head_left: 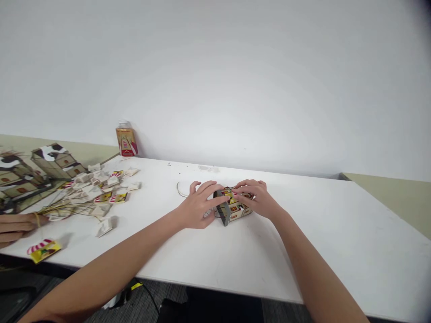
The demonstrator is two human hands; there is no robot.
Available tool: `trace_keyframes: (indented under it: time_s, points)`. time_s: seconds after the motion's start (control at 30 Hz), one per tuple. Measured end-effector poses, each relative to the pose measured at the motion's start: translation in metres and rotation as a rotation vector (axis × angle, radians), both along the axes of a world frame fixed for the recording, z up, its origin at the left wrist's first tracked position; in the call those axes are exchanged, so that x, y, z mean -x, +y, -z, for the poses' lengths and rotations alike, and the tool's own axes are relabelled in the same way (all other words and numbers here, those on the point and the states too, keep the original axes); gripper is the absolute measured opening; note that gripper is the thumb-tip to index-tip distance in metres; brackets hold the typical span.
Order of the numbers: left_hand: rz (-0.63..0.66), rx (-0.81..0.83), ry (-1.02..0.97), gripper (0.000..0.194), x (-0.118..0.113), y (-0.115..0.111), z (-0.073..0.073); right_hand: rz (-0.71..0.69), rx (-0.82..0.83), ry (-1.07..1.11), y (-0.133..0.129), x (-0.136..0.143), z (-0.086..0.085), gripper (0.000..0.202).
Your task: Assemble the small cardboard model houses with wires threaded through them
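Note:
A small printed house-shaped box [239,212] with a grey end lies on the white table [323,233]. My left hand [201,205] is at its left end, fingers bent around the edge, with the index finger reaching onto a small yellow tag [231,196] on top. From the right, my right hand [256,197] curls over the box, its fingertips touching the tag and the upper face. A thin dark cord [179,190] loops out on the table to the left of my left hand. Part of the box is hidden under my fingers.
At the left, another person's hand [18,228] rests by a bundle of strings with several white packets [91,192] and yellow tags [43,251]. More house-shaped boxes [60,163] stand behind. A gold and red bottle [126,141] stands by the wall.

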State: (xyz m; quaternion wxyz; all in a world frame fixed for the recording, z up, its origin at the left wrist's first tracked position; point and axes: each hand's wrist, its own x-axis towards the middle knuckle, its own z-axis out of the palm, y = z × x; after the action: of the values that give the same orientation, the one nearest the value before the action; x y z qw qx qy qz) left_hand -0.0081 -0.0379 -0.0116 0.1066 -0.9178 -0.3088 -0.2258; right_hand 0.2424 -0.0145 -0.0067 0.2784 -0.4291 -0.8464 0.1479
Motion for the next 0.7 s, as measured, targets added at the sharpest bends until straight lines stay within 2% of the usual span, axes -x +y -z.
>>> trace_keyframes:
  time_s: [0.17, 0.27, 0.33, 0.47, 0.57, 0.7]
  points:
    - [-0.214, 0.108, 0.037, 0.071, 0.023, -0.007, -0.027, -0.016, 0.008, 0.043, -0.002, 0.0, 0.001, 0.024]
    - [-0.32, 0.21, 0.102, 0.071, 0.053, -0.023, -0.046, -0.027, 0.009, 0.056, -0.002, 0.0, 0.001, 0.025]
    - [-0.424, 0.255, 0.17, 0.071, 0.083, -0.036, -0.056, -0.029, 0.004, 0.055, -0.001, 0.0, 0.002, 0.027]
    - [-0.771, 0.383, 0.287, 0.08, 0.159, -0.061, -0.066, -0.025, 0.011, 0.042, 0.001, 0.0, 0.002, 0.031]
    - [-0.995, 0.491, 0.337, 0.085, 0.214, -0.077, -0.068, -0.031, 0.016, 0.048, 0.002, -0.001, 0.003, 0.029]
    - [-1.173, 0.527, 0.345, 0.09, 0.268, -0.092, -0.065, -0.017, 0.008, 0.045, 0.002, -0.002, 0.007, 0.027]
